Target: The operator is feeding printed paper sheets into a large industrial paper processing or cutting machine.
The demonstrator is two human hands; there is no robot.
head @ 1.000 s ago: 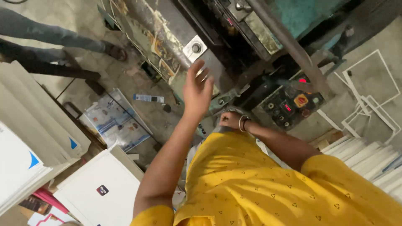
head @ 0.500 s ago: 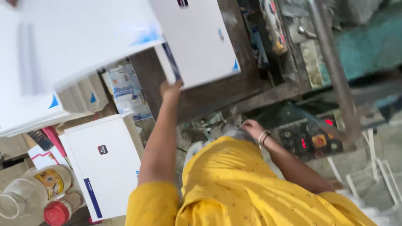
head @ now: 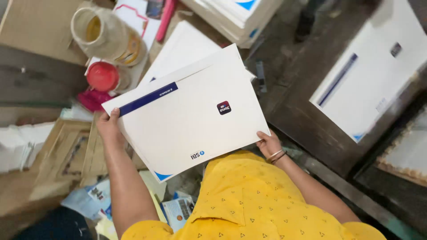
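I hold a stack of white printed sheets (head: 191, 118) in both hands, up in the air over the clutter, not resting on anything. My left hand (head: 110, 128) is clamped on the edge that carries the dark blue stripe (head: 148, 99), thumb on top, fingers hidden under the paper. My right hand (head: 268, 144) is clamped on the opposite corner, bangles at the wrist, fingers mostly under the sheets too.

Key relation: the stack spans between my two grips, its long axis running from the left hand across to the right hand, tilted so the striped end sits higher in frame. Both hands are on it, so neither is nearer. A small dark red square logo (head: 224, 107) faces up near the middle.

Beyond the striped edge, more white sheets (head: 180, 49) lie underneath, partly covered by the held stack. A red-capped jar (head: 103, 76) and a pale plastic jar (head: 106, 33) stand just beside the left side. Another white printed sheet (head: 362, 84) lies on the dark table (head: 302, 115), well apart from my right hand. A white pile (head: 235, 15) sits at the top.
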